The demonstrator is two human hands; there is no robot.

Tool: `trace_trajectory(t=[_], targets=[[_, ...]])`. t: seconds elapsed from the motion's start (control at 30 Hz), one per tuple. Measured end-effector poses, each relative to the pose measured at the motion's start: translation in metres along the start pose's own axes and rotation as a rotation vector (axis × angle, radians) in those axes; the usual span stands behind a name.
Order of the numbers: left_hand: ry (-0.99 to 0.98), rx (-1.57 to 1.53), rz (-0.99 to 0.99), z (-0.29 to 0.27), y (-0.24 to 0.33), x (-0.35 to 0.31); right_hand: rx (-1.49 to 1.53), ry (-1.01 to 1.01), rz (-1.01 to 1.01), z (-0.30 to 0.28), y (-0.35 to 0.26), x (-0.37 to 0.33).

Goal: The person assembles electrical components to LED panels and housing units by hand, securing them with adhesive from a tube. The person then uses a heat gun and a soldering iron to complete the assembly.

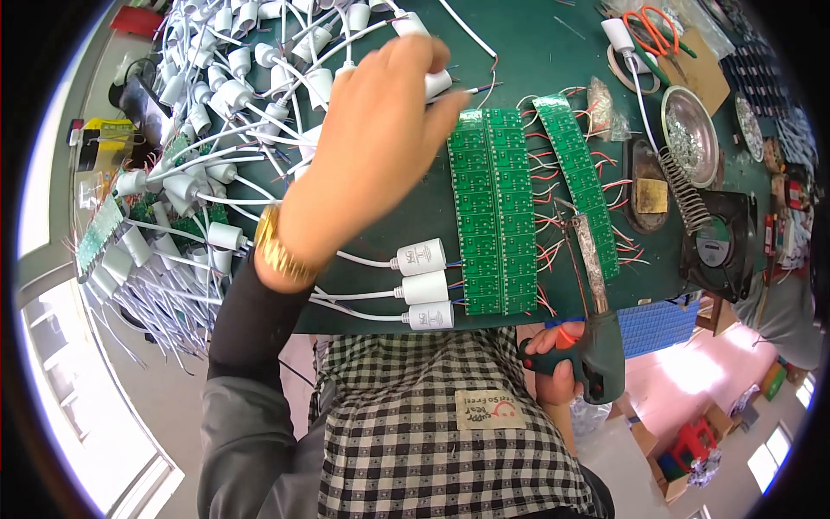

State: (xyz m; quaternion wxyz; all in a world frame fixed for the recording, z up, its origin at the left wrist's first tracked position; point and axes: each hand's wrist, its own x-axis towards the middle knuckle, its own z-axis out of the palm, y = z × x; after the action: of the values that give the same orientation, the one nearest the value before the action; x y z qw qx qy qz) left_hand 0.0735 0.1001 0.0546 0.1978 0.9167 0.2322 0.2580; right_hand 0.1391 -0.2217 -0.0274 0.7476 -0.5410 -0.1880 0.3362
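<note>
My left hand [372, 130] reaches over the far middle of the bench, its fingers bent round a white lamp socket [437, 84] that shows between forefinger and thumb. Short wire ends stick out to the right of it. Below the bench's near edge, my right hand [555, 363] grips a dark green soldering gun [603, 355], a finger by its orange-red trigger. Its metal barrel points up over the green circuit board panel [493, 216] and a narrower board strip [577, 182]. Three white sockets [424, 286] lie along the panel's left edge, their wires at its lower left.
A heap of white corded sockets [233, 91] covers the left side. To the right lie a metal dish [689, 134] of small bits, a coiled spring stand [683, 190], a sponge [650, 196], a black fan [718, 246] and orange-handled pliers [653, 30].
</note>
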Motion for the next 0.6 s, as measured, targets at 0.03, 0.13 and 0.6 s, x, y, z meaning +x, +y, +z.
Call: trace_trajectory(t=[0.03,0.13,0.6], targets=[[-0.048,0.085,-0.083,0.009,-0.009,0.012,0.009,-0.011,0.011,0.001,-0.003,0.002],[-0.119,0.211,-0.146,0.027,-0.040,0.022,0.004,-0.052,-0.016,-0.002,-0.006,0.002],[-0.195,0.008,-0.005,-0.022,0.043,-0.053,-0.029,-0.066,0.033,-0.007,-0.014,0.004]])
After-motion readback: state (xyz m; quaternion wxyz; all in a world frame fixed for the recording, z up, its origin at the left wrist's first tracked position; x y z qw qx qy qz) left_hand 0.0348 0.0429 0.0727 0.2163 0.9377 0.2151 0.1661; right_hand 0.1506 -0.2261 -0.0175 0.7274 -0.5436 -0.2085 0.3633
